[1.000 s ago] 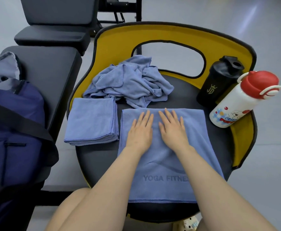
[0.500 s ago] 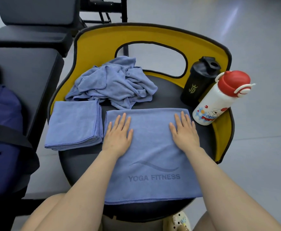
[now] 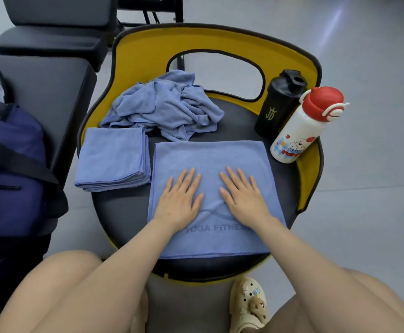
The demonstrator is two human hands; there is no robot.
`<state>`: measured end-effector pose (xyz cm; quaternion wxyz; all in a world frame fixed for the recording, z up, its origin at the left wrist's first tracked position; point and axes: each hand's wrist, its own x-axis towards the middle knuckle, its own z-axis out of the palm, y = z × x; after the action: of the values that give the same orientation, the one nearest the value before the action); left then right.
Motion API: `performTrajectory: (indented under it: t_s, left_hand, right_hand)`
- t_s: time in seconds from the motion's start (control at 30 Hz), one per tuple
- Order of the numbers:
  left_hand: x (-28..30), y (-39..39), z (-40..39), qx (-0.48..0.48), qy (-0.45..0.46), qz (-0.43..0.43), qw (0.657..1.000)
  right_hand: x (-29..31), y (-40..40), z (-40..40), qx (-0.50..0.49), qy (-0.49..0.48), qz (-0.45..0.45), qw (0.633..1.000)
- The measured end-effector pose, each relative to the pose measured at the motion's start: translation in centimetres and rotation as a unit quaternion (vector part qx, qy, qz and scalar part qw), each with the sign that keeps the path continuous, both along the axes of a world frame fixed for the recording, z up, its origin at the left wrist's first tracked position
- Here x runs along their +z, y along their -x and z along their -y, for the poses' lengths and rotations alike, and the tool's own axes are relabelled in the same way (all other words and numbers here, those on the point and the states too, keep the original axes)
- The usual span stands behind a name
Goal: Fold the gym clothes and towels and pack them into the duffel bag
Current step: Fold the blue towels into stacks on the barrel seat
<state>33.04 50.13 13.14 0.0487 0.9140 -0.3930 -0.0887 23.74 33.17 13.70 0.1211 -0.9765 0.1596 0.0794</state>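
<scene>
Two letters of towel (image 3: pixel 208 155) print under right hand (image 3: pixel 244 200).

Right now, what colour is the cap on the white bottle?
Red, on the white bottle beside the black shaker; the head view shows it clearly.

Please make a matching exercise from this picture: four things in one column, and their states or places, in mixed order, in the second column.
1. printed towel
2. folded towel stack
3. crumpled towels
4. black shaker

a. in a loose heap near the seat back
b. upright beside the white bottle
c. flat under the left hand and right hand
d. squared up, left of the printed towel

Pairs: 1-c, 2-d, 3-a, 4-b
</scene>
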Motion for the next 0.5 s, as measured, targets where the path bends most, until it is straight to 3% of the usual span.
performTrajectory:
  t_s: [0.3,0.5]
  left_hand:
    - [1.2,0.0,-3.6,0.035,-0.018,0.013,0.999]
    - [2.2,2.3,-1.5,-0.103,0.017,-0.046,0.993]
  right_hand:
    - [0.5,4.7,2.9,-0.062,0.010,-0.049,0.997]
    - [1.4,3.9,0.5,0.038,-0.007,-0.019,0.999]
